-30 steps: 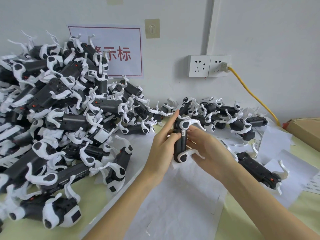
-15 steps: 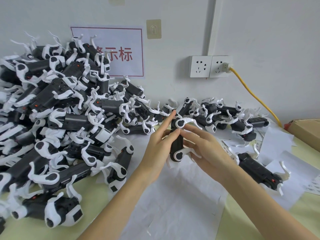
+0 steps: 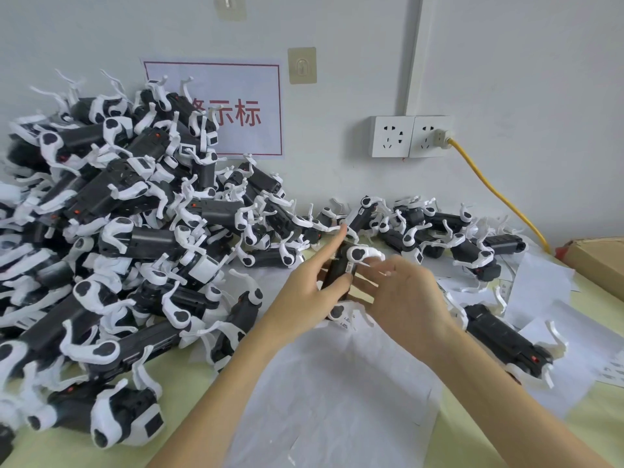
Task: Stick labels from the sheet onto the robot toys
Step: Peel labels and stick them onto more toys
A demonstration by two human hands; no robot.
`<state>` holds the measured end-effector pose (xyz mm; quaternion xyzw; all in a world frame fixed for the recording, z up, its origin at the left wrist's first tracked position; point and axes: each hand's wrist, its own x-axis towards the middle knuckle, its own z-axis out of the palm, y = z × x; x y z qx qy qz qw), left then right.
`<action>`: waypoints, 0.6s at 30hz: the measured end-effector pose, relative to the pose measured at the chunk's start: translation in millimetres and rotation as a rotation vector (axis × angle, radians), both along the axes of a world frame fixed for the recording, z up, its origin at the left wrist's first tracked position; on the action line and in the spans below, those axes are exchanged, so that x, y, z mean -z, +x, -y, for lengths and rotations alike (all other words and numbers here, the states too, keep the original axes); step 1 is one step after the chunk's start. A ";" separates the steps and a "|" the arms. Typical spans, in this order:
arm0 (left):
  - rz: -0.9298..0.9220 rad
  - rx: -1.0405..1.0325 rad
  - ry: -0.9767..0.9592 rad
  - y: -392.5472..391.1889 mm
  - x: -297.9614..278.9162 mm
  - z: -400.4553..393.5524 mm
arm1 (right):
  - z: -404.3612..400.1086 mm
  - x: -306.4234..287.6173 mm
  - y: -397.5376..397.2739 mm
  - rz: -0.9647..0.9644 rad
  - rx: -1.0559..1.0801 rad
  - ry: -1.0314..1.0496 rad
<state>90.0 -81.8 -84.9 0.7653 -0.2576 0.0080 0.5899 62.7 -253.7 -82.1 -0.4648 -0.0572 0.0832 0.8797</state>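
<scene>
You hold one robot toy (image 3: 339,275) between two hands above the white paper sheets (image 3: 337,393) at mid-table: your left hand (image 3: 304,295) grips its black body with the index finger stretched out straight, and your right hand (image 3: 405,295) has loosely curled fingers at the toy's right side, though contact there is blurred. Its long axis runs near-to-far, almost upright, white legs at both ends. Too many toys to count fill the big heap (image 3: 101,248) on your left and the smaller row (image 3: 439,231) by the far wall, one toy (image 3: 499,336) lies apart on your right, and open room lies over the paper toward the near edge.
</scene>
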 end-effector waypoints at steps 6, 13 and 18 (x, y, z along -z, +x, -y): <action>0.009 -0.151 -0.055 7.7 -1.8 -14.1 | 2.6 10.9 6.2 -0.076 0.208 -0.400; 0.029 -0.162 0.028 12.1 -5.5 -24.5 | 15.7 -3.6 1.6 0.264 0.182 -0.749; -0.188 -0.202 -0.080 12.6 -6.7 -22.9 | 15.9 3.0 6.4 0.195 0.282 -0.530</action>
